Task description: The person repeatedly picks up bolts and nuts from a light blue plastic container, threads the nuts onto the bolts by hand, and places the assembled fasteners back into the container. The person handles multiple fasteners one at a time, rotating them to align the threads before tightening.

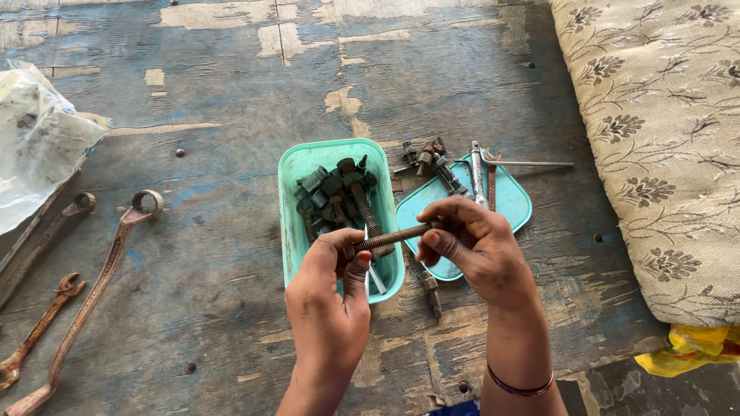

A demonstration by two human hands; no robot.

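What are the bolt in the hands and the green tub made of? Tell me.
Bolt: likely steel, brown and dull, rust-coated along its thread. Green tub: looks like moulded plastic, with a smooth, slightly glossy, even mint colour and a thin rounded rim.

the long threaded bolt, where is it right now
In the head view the threaded bolt sits centre frame, held level between the left hand and right hand, just above the green tub.

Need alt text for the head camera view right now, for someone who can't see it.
Two bare hands hold a rusty threaded bolt level between them, left hand at one end, right hand at the other, above a green plastic tub of rusty bolts and nuts. A flat green lid with more hardware lies to the right, and rusty wrenches lie left on the worn wooden surface.
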